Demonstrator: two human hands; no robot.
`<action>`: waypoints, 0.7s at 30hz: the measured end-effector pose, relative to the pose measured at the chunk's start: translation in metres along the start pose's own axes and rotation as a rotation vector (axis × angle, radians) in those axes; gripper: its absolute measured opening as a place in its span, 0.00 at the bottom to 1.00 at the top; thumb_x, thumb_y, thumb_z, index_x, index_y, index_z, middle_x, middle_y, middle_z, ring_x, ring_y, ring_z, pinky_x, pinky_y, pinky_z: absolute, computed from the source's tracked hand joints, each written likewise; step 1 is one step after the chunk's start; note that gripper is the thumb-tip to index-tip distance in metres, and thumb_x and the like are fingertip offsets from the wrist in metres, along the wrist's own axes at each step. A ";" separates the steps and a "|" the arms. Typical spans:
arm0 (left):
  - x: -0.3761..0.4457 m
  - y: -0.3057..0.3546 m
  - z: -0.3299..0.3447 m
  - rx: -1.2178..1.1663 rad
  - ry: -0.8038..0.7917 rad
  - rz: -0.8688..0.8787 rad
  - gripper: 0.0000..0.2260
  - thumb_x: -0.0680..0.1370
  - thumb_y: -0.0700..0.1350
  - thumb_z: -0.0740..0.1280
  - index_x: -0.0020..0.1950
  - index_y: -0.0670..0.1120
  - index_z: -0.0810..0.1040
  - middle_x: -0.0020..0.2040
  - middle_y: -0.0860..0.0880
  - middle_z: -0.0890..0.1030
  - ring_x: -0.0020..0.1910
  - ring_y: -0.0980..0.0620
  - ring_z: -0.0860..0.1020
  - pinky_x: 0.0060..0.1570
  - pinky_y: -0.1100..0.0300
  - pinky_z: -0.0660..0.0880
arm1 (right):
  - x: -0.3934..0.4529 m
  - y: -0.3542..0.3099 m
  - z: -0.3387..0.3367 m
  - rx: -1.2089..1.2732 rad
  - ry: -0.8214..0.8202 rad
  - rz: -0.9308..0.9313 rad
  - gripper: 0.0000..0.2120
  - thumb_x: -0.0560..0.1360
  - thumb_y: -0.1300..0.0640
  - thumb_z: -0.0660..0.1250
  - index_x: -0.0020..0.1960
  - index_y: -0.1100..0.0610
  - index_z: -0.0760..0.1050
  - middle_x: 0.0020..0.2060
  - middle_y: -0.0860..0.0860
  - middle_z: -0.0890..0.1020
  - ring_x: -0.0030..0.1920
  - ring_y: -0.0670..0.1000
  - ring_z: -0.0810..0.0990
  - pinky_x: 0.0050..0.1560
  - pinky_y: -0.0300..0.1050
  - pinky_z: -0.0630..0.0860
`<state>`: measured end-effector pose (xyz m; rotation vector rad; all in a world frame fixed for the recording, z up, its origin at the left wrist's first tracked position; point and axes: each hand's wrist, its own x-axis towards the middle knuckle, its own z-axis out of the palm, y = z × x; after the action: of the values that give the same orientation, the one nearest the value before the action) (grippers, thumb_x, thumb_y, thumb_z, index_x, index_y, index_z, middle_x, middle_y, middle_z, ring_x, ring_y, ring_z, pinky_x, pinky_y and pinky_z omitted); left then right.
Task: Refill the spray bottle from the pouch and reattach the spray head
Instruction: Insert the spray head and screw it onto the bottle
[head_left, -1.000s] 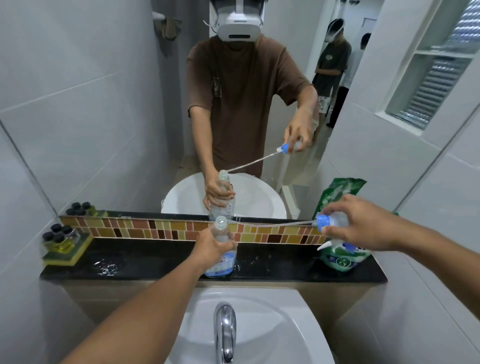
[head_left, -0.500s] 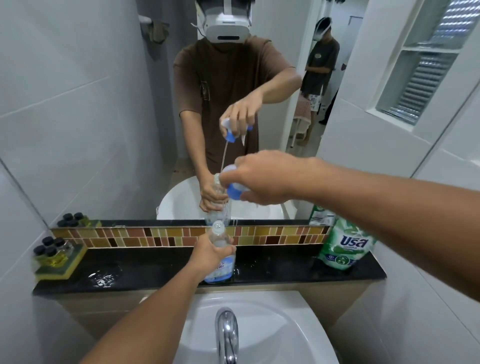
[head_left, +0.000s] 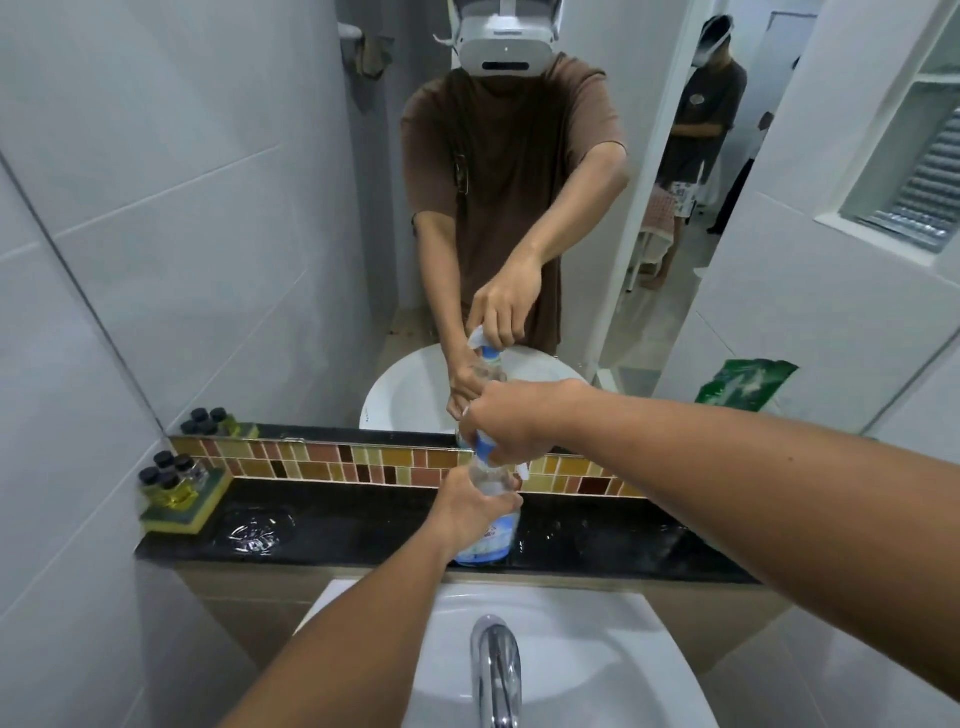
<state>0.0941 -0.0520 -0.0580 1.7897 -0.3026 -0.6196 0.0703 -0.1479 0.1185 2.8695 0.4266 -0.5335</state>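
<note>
The spray bottle is stood upright on the black bench, just behind the basin. It is wrapped around its upper body by the left hand, whose grip is pressed closed on it. Directly above that grip, the spray head is held by the right hand, the fingers closed on its blue collar from above, so that only parts of the blue and white plastic are seen.

The relation on which the coming move turns is judged to be this: the bottle's long axis runs straight up, and the head is set on the same line, immediately over the neck, with the two grips stacked one above the other and very close. Whether the collar is already seated on the thread cannot be told, as the neck is hidden by the right hand. A turn of the upper grip about the upright axis, with the lower grip held steady, is judged to be what is called for.

The green pouch is seen only as a reflection in the mirror, well off to the right of both grips.
</note>
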 end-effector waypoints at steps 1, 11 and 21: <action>-0.001 0.001 0.000 -0.011 -0.011 -0.009 0.11 0.75 0.42 0.79 0.55 0.49 0.82 0.55 0.47 0.86 0.57 0.45 0.85 0.66 0.44 0.79 | 0.001 -0.003 0.003 0.025 -0.004 0.029 0.16 0.79 0.57 0.70 0.66 0.54 0.78 0.51 0.53 0.78 0.49 0.53 0.76 0.51 0.50 0.79; -0.002 0.001 0.003 -0.003 0.042 -0.021 0.13 0.75 0.42 0.80 0.57 0.44 0.83 0.53 0.49 0.86 0.56 0.46 0.84 0.59 0.55 0.80 | -0.005 0.002 -0.029 0.722 -0.304 0.447 0.29 0.83 0.35 0.50 0.80 0.45 0.59 0.67 0.62 0.78 0.53 0.60 0.85 0.39 0.49 0.84; 0.004 -0.004 0.003 -0.021 0.032 0.006 0.07 0.75 0.40 0.79 0.50 0.47 0.84 0.50 0.48 0.87 0.53 0.47 0.86 0.54 0.57 0.80 | -0.007 0.030 0.015 -0.238 0.166 -0.221 0.22 0.76 0.49 0.73 0.69 0.42 0.75 0.69 0.46 0.76 0.71 0.53 0.68 0.56 0.55 0.64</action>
<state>0.0950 -0.0552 -0.0637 1.7766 -0.2789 -0.5876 0.0689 -0.1817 0.1119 2.6606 0.7842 -0.2570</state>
